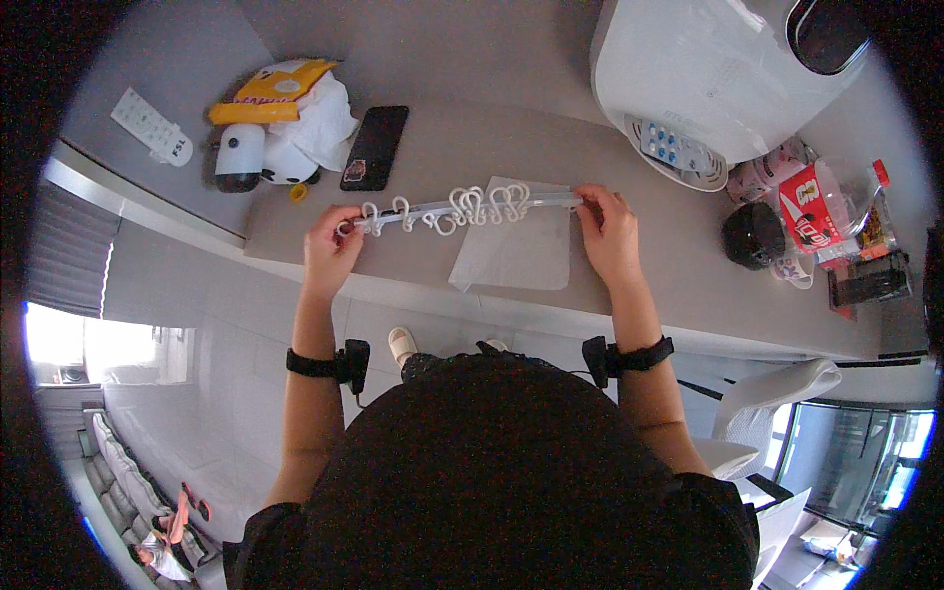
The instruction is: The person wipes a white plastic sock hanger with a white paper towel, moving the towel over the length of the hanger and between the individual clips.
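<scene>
Stretched between my two hands over the counter is a thin, pale strip (549, 200) carrying several white plastic hooks (472, 206). My left hand (333, 243) pinches its left end, close to one of the hooks. The right end is pinched between the thumb and fingers of my right hand (609, 232). Most hooks are bunched in the middle and right part of the strip; a few are spaced out towards the left. Below the strip a white paper sheet or tissue (516, 251) lies flat on the grey counter (413, 258).
A black phone (375, 147), a yellow packet (280, 85), a white dispenser (240, 155) and a remote control (151, 127) are at the back left. A large white appliance (708, 74), a black round container (752, 236) and a red-labelled plastic jar (810, 206) stand right. Someone sits on a far sofa.
</scene>
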Action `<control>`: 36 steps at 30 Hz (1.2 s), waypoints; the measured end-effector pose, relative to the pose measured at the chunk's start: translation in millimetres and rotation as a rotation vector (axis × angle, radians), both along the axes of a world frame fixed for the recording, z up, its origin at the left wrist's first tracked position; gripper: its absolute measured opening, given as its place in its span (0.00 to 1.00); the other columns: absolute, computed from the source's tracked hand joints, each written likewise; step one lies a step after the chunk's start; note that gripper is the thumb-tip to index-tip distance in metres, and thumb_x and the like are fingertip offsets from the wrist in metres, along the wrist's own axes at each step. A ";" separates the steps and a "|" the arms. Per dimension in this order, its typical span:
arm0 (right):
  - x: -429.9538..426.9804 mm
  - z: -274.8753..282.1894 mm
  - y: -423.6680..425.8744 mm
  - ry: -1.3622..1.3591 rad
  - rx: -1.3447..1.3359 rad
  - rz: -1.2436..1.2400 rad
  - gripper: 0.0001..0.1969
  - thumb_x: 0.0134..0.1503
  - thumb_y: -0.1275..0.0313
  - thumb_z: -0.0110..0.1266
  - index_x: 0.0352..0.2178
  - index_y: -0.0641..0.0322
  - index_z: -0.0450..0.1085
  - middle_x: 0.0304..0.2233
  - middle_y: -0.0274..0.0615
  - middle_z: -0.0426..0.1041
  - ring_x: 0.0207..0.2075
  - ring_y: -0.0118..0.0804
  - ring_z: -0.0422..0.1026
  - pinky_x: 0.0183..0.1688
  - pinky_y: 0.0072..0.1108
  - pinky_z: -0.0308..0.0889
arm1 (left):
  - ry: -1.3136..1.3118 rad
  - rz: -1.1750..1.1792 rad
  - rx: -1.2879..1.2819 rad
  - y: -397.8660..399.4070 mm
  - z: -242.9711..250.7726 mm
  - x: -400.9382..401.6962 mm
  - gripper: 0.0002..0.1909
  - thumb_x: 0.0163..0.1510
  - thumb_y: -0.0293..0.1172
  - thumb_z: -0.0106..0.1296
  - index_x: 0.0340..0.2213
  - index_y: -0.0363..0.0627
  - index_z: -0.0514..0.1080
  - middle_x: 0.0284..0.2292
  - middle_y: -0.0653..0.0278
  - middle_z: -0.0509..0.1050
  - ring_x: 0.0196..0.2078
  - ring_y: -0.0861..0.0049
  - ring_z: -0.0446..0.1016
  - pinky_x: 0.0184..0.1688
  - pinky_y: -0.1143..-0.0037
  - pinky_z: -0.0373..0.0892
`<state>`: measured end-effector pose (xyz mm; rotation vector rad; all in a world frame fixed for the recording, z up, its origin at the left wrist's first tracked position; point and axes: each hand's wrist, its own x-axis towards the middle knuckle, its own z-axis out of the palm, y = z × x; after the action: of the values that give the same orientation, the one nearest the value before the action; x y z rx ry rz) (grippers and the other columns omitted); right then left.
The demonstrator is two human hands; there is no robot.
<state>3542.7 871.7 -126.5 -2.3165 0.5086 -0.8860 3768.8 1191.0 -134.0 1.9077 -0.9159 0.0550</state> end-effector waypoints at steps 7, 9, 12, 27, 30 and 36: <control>0.9 -1.5 0.3 -0.025 -0.013 0.004 0.11 0.51 0.81 0.53 0.38 0.61 0.71 0.33 0.45 0.73 0.31 0.39 0.74 0.35 0.23 0.68 | -0.102 0.016 0.056 -0.2 3.1 0.3 0.11 0.48 0.18 0.52 0.35 0.39 0.73 0.29 0.65 0.72 0.26 0.85 0.67 0.27 0.84 0.64; 1.0 -0.3 1.6 -0.034 0.045 0.006 0.12 0.50 0.81 0.54 0.38 0.61 0.71 0.33 0.46 0.73 0.33 0.42 0.73 0.36 0.26 0.69 | -0.086 0.027 0.011 -0.7 1.8 -0.9 0.11 0.48 0.18 0.53 0.36 0.39 0.73 0.30 0.64 0.72 0.26 0.84 0.68 0.27 0.83 0.65; 0.6 -1.0 1.6 -0.031 0.081 0.008 0.12 0.49 0.81 0.54 0.38 0.61 0.71 0.34 0.47 0.73 0.34 0.46 0.73 0.37 0.29 0.69 | -0.069 0.020 -0.001 -1.8 1.0 -1.7 0.11 0.47 0.18 0.54 0.35 0.38 0.73 0.30 0.64 0.72 0.26 0.84 0.69 0.27 0.83 0.66; -0.5 2.7 4.4 -0.044 0.027 -0.009 0.12 0.50 0.80 0.55 0.38 0.62 0.70 0.33 0.45 0.72 0.33 0.40 0.72 0.36 0.25 0.68 | -0.013 0.010 -0.014 0.2 4.1 -5.1 0.13 0.47 0.17 0.53 0.36 0.41 0.74 0.30 0.64 0.71 0.27 0.81 0.69 0.28 0.82 0.66; -0.1 6.7 7.4 -0.033 0.083 -0.001 0.11 0.50 0.80 0.54 0.37 0.62 0.70 0.34 0.47 0.72 0.34 0.44 0.72 0.37 0.28 0.68 | 0.004 -0.034 0.017 1.3 7.2 -4.3 0.12 0.47 0.17 0.53 0.36 0.41 0.74 0.29 0.65 0.70 0.27 0.82 0.69 0.28 0.82 0.66; 1.8 10.5 7.1 0.039 0.093 0.012 0.11 0.51 0.80 0.54 0.38 0.63 0.70 0.36 0.47 0.72 0.35 0.45 0.72 0.39 0.29 0.68 | 0.172 -0.155 -0.015 3.6 12.0 -6.6 0.11 0.48 0.18 0.53 0.36 0.40 0.74 0.28 0.69 0.68 0.25 0.86 0.66 0.26 0.83 0.62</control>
<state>3544.5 878.7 -116.0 -2.2538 0.5407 -0.7961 3762.3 1194.6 -122.0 1.7911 -0.9396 -0.1911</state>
